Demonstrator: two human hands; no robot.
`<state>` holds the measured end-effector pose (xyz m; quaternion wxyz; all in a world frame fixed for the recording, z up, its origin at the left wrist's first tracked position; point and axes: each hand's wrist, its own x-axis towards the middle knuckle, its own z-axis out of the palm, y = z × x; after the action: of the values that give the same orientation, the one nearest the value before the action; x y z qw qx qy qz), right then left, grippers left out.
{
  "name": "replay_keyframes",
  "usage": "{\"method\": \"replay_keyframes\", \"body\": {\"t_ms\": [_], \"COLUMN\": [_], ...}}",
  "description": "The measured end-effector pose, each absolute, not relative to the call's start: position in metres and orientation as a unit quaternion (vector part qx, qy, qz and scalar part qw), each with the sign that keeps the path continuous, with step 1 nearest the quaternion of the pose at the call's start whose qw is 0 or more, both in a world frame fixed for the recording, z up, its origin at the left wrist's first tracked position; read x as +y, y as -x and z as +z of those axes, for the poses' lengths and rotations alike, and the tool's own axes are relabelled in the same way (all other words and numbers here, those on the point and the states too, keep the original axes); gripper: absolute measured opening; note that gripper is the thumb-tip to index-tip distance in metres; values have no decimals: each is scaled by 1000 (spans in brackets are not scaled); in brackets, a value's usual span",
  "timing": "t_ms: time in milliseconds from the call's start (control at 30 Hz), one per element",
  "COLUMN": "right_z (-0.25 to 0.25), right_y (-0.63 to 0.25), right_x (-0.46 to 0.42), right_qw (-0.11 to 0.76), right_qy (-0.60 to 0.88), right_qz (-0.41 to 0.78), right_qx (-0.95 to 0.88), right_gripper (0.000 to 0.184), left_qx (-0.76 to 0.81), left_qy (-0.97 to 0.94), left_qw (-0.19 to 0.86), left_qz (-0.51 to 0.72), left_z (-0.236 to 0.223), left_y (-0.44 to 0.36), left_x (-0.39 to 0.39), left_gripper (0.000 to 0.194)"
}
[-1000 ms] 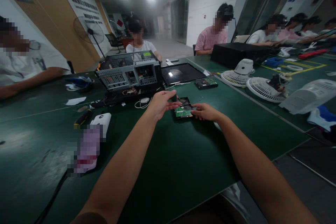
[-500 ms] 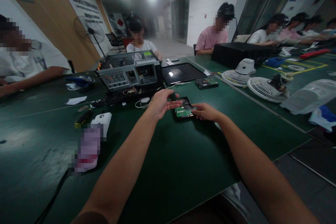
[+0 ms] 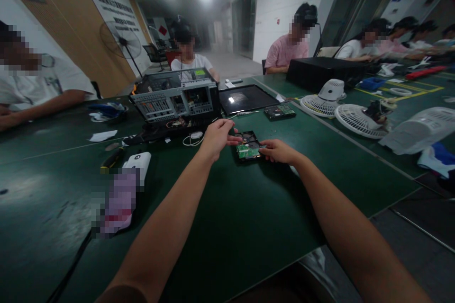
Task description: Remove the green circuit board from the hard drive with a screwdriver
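Observation:
A hard drive [image 3: 249, 147] lies on the green table with its green circuit board showing. My right hand [image 3: 279, 151] pinches its right edge between thumb and fingers. Over the drive's left side is my left hand [image 3: 221, 138], its fingers closed around a dark, handle-like thing that is mostly hidden. Whether that thing touches the drive cannot be made out. Behind them lies a second hard drive [image 3: 279, 112], with a thin screwdriver [image 3: 248, 113] to its left.
An opened computer case [image 3: 176, 99] stands at the back left, a black panel [image 3: 249, 98] beside it. White fan parts [image 3: 362, 120] lie at the right. A yellow-black screwdriver [image 3: 113, 160] and a white device [image 3: 139, 163] are at the left. Several people sit around the table.
My left hand has turned slightly and drawn a little left, its fingers more curled, so more of the hard drive shows. My right hand keeps its hold on the drive's edge.

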<state>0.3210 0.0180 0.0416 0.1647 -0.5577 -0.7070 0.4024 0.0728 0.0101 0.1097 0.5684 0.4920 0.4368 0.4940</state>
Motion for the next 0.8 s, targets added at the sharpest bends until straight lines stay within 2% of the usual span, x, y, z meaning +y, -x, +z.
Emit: {"method": "replay_keyframes", "body": {"t_ms": [267,800], "right_z": [41,39], "right_y": [-320,-322], "right_x": [18,19], "right_qw": [166,168], "right_qy": [553,549], "right_qz": [398,399], "right_qx": [-713,-715], "right_gripper": [37,41], "left_qx": [435,441], "left_qy": [-576,-546], "left_qw": [502,513], "left_qz": [476,494], "left_z": [108,107], "left_y": [-80,-80], "left_x": [7,8], "left_gripper": [19,19]}}
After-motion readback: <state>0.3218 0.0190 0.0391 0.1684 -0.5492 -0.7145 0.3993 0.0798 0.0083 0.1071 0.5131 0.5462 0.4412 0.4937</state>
